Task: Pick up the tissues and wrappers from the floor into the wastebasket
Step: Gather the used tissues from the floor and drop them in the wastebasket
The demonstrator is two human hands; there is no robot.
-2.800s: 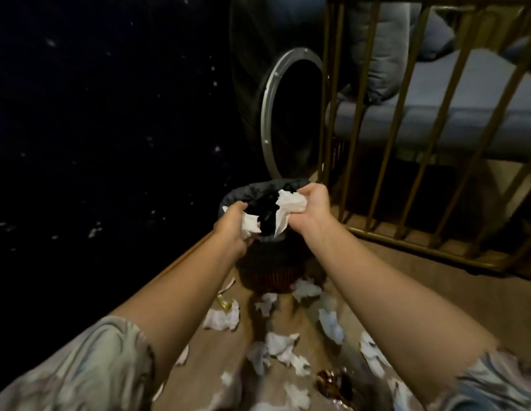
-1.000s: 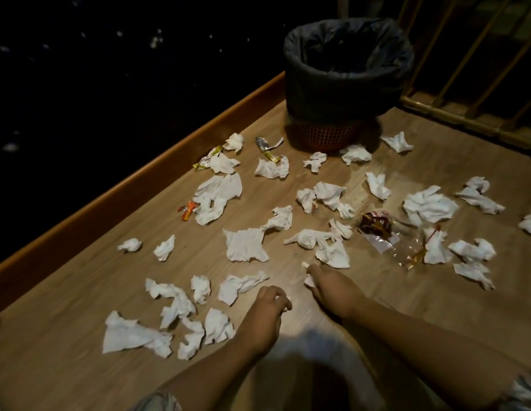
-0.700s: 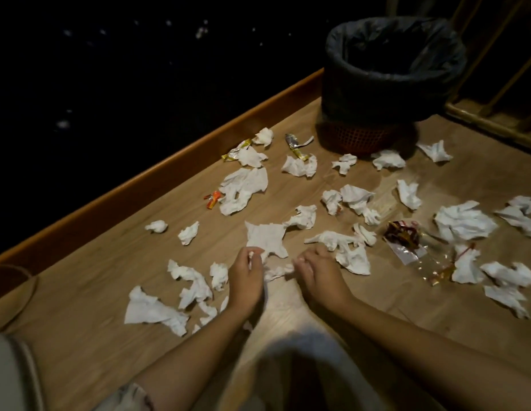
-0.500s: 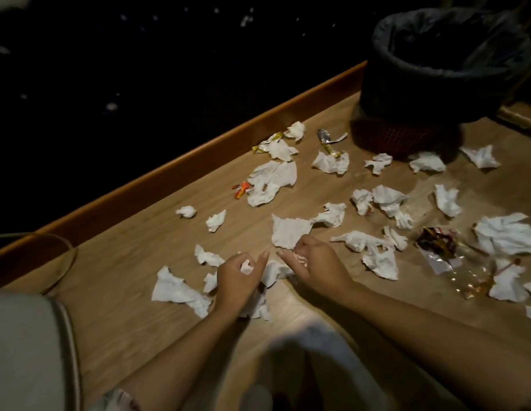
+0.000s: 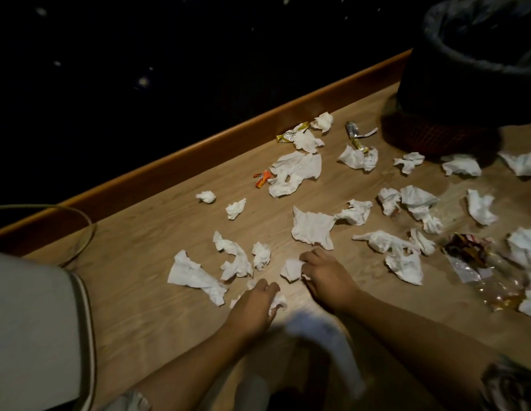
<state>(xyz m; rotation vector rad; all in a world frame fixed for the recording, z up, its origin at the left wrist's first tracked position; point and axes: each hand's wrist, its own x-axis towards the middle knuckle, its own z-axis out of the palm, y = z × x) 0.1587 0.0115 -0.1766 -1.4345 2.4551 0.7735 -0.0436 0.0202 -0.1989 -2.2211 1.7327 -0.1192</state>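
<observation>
spreading across most of the view is a wooden floor (image 5: 145,232), edged on its far side by an orange-brown skirting board (image 5: 199,155) with darkness beyond it. at the near left sits a large pale grey object with a trimmed edge (image 5: 36,336); what it is cannot be told. the wastebasket (image 5: 465,93) stands at the far right, lined with a dark bag, its reddish mesh base showing below the liner, and its right part is cut off by the frame edge.

white crumpled tissues lie scattered over the floor from the basket's foot down to the hands: a big flat sheet (image 5: 296,173) near the skirting, another flattened sheet (image 5: 311,228) just beyond the right hand, a long one (image 5: 196,277) at the left of the group. a clear plastic wrapper with dark red and gold contents (image 5: 471,262) lies at the right. smaller wrappers sit further off: a gold one (image 5: 291,133), a silver and gold one (image 5: 356,137) near the basket, and a small orange one (image 5: 262,179) touching the big sheet.

the left hand (image 5: 255,307) is curled down on the floor, fingers closed over a crumpled tissue (image 5: 277,302) that pokes out at its right side. the right hand (image 5: 326,277) is close beside it, fingers pinched on a small white tissue (image 5: 291,269) that still touches the floor.
</observation>
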